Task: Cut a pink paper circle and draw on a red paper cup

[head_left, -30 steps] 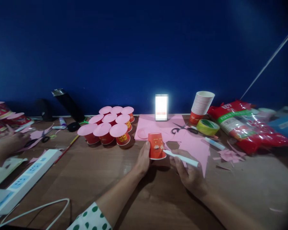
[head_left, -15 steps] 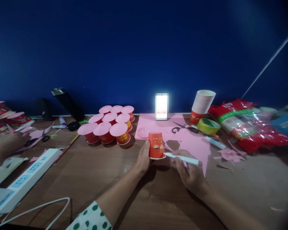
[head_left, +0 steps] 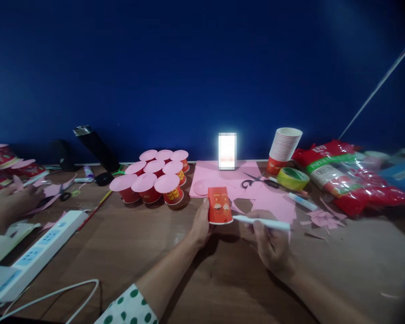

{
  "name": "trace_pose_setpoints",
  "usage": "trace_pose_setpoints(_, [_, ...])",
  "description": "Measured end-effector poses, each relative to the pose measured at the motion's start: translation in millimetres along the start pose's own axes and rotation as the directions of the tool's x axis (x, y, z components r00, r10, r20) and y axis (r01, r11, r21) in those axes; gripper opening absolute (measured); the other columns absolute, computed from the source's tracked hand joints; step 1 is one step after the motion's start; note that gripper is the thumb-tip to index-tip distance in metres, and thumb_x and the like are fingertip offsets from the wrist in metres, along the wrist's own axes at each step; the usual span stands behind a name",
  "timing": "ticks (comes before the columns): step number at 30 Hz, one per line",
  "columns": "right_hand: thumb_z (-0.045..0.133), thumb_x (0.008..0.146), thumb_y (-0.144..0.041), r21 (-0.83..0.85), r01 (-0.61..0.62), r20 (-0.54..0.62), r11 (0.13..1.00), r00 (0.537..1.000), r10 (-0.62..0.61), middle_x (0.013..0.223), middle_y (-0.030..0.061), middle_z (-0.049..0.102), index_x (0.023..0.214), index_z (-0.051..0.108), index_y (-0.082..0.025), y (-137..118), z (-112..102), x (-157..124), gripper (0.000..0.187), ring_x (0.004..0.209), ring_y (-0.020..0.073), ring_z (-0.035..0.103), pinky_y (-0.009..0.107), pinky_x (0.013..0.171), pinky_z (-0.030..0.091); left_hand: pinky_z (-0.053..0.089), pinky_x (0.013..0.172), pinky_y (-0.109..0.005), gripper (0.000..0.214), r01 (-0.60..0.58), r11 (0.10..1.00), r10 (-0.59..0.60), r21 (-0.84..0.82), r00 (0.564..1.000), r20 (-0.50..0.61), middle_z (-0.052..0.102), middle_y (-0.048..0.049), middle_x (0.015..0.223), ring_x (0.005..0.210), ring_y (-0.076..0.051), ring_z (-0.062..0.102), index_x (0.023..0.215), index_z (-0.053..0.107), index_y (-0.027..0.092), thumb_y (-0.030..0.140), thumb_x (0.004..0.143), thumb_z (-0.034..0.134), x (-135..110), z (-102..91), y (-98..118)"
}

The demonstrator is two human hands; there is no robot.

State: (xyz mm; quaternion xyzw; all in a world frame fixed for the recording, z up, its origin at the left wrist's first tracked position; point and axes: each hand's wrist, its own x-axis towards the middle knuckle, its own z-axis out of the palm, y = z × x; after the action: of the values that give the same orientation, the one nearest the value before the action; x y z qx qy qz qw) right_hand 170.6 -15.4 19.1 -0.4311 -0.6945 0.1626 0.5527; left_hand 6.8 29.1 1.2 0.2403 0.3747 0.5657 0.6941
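Observation:
In the head view, my left hand (head_left: 201, 225) grips a red paper cup (head_left: 219, 205) by its left side. The cup is upside down, its white rim facing down. My right hand (head_left: 273, 245) is closed around a slim white pen-like stick (head_left: 266, 222). The stick's left tip lies close to the cup's rim on the right; whether it touches I cannot tell. Beyond the cup, pink paper sheets (head_left: 219, 177) lie on the table, with black scissors (head_left: 253, 181) on them.
Several upturned cups topped with pink paper discs (head_left: 171, 183) stand left of centre. A cup stack (head_left: 285, 146), yellow tape (head_left: 293, 179) and a red bag of cups (head_left: 337, 166) are at right. At left are a power strip (head_left: 43, 252) and another person's hand (head_left: 11, 204).
My right hand has shifted slightly right and turned the white stick to a flatter angle. The cup in my left hand has turned or tilted a little.

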Motion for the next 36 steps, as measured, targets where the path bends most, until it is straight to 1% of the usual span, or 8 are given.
trace_pose_setpoints(5, [0.051, 0.084, -0.009, -0.011, 0.265, 0.063, 0.964, 0.962, -0.264, 0.087, 0.0073, 0.068, 0.104, 0.059, -0.019, -6.8, 1.9, 2.3, 0.023, 0.079, 0.0190, 0.066, 0.030, 0.065, 0.055, 0.049, 0.094, -0.041, 0.045, -0.031, 0.999, 0.031, -0.020, 0.999, 0.009, 0.074, -0.0126, 0.095, 0.094, -0.027, 0.068, 0.096, 0.070, 0.010, 0.050, 0.085, 0.054, 0.3, 1.5, 0.9])
trace_pose_setpoints(9, [0.052, 0.083, -0.007, -0.020, 0.313, 0.059, 0.950, 0.949, -0.311, 0.087, 0.0073, 0.069, 0.105, 0.059, -0.019, -4.2, 3.6, 1.8, 0.027, 0.079, 0.0197, 0.067, 0.032, 0.068, 0.057, 0.049, 0.094, -0.042, 0.047, -0.016, 1.000, 0.017, -0.016, 1.000, 0.013, 0.074, -0.0136, 0.096, 0.092, -0.027, 0.069, 0.095, 0.071, 0.010, 0.052, 0.087, 0.051, -0.3, 1.4, 0.8])
trace_pose_setpoints(14, [0.051, 0.085, -0.009, -0.049, 0.301, 0.059, 0.952, 0.953, -0.298, 0.090, 0.0090, 0.070, 0.107, 0.058, -0.018, 1.2, 4.8, -2.2, 0.025, 0.081, 0.0204, 0.068, 0.031, 0.068, 0.058, 0.047, 0.095, -0.042, 0.049, -0.017, 1.000, 0.017, 0.002, 1.000, -0.015, 0.074, -0.0137, 0.094, 0.093, -0.028, 0.069, 0.095, 0.071, 0.009, 0.054, 0.084, 0.054, -2.2, 3.3, 2.5])
trace_pose_setpoints(19, [0.051, 0.086, -0.011, -0.065, 0.261, 0.101, 0.963, 0.962, -0.254, 0.088, 0.0085, 0.070, 0.103, 0.059, -0.019, -2.4, 4.0, -1.7, 0.020, 0.080, 0.0196, 0.069, 0.030, 0.066, 0.059, 0.051, 0.088, -0.042, 0.050, -0.033, 0.999, 0.033, 0.012, 0.999, -0.038, 0.074, -0.0130, 0.093, 0.087, -0.027, 0.069, 0.093, 0.071, 0.010, 0.056, 0.080, 0.058, -2.4, 4.2, 2.4])
trace_pose_setpoints(25, [0.049, 0.088, -0.011, -0.042, 0.251, 0.101, 0.967, 0.964, -0.246, 0.094, 0.0086, 0.070, 0.108, 0.058, -0.020, -0.3, 4.2, -0.4, 0.024, 0.085, 0.0202, 0.069, 0.030, 0.069, 0.059, 0.052, 0.088, -0.039, 0.051, -0.018, 1.000, 0.018, 0.015, 1.000, -0.008, 0.074, -0.0127, 0.095, 0.087, -0.025, 0.069, 0.093, 0.071, 0.010, 0.057, 0.080, 0.057, -1.7, 2.0, 1.3])
trace_pose_setpoints(30, [0.045, 0.092, -0.018, 0.051, 0.060, 0.130, 0.997, 0.989, -0.066, 0.086, 0.0070, 0.066, 0.101, 0.059, -0.020, 1.1, 3.4, -4.8, 0.017, 0.075, 0.0179, 0.067, 0.028, 0.064, 0.058, 0.053, 0.084, -0.039, 0.052, -0.030, 0.999, 0.030, 0.014, 0.999, 0.029, 0.074, -0.0126, 0.093, 0.083, -0.025, 0.070, 0.094, 0.071, 0.011, 0.058, 0.081, 0.056, 0.4, -1.3, -1.2])
trace_pose_setpoints(33, [0.045, 0.092, -0.020, 0.078, 0.030, 0.153, 0.997, 0.987, -0.042, 0.087, 0.0070, 0.064, 0.100, 0.059, -0.019, -0.5, 2.0, -5.7, 0.016, 0.077, 0.0182, 0.066, 0.030, 0.068, 0.058, 0.052, 0.084, -0.039, 0.053, -0.052, 0.998, 0.051, 0.041, 0.998, 0.028, 0.074, -0.0128, 0.093, 0.086, -0.026, 0.069, 0.095, 0.070, 0.010, 0.060, 0.079, 0.058, 1.3, -2.5, -2.8])
trace_pose_setpoints(36, [0.046, 0.092, -0.020, 0.088, -0.006, 0.185, 0.996, 0.983, -0.011, 0.088, 0.0066, 0.065, 0.101, 0.059, -0.020, -1.7, 1.4, -6.5, 0.016, 0.077, 0.0178, 0.066, 0.028, 0.065, 0.057, 0.051, 0.086, -0.039, 0.055, -0.085, 0.992, 0.083, 0.097, 0.996, 0.031, 0.074, -0.0124, 0.095, 0.088, -0.026, 0.069, 0.096, 0.070, 0.011, 0.062, 0.079, 0.055, 2.1, -4.6, -4.6])
